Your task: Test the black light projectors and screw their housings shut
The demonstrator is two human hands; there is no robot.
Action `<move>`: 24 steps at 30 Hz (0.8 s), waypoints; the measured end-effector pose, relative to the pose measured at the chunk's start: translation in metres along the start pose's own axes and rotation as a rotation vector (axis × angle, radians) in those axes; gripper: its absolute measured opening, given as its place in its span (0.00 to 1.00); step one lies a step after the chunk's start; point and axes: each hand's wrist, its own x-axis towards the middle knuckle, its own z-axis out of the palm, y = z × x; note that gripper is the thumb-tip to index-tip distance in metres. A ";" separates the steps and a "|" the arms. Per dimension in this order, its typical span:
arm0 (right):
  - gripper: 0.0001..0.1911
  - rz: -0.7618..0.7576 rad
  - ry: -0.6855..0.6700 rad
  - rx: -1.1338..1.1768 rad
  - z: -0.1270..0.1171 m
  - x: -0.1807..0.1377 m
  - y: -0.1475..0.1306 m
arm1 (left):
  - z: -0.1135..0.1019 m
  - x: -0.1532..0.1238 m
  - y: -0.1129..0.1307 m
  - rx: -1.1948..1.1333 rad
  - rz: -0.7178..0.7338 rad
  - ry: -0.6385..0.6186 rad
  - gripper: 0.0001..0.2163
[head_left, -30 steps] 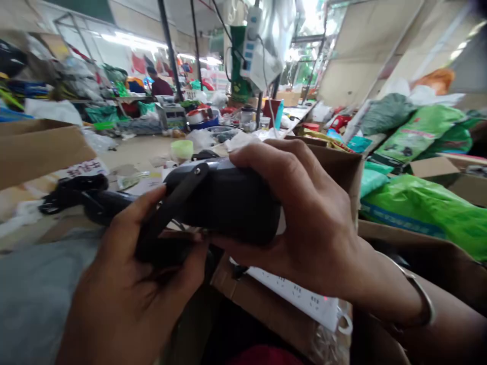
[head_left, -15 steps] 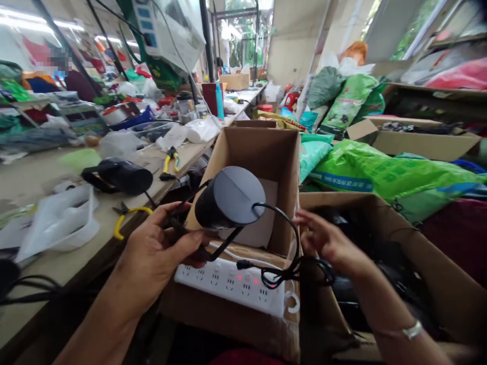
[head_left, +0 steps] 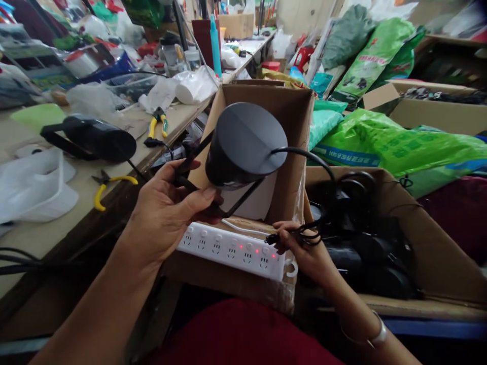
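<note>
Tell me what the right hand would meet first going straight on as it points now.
The right hand would probably meet the cardboard box at its near edge; depth is unclear, so the white cord might come first.

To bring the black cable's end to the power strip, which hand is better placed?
Probably the right hand: it holds the cable near the strip; the left hand holds the black cylinder by its bracket.
</note>
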 end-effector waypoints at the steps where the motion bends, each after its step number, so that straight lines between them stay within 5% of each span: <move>1: 0.14 0.000 0.010 -0.006 -0.002 -0.008 0.004 | -0.005 0.000 -0.004 -0.006 -0.007 0.001 0.20; 12: 0.04 -0.397 0.065 -0.484 0.027 -0.047 0.044 | -0.044 -0.001 -0.058 -0.142 -0.145 -0.040 0.25; 17: 0.10 -0.469 -0.024 -0.561 0.029 -0.055 0.058 | -0.050 0.003 -0.076 -0.223 -0.230 -0.100 0.26; 24: 0.13 -0.528 0.023 -0.585 0.040 -0.058 0.064 | -0.049 0.014 -0.099 -0.295 -0.306 -0.222 0.24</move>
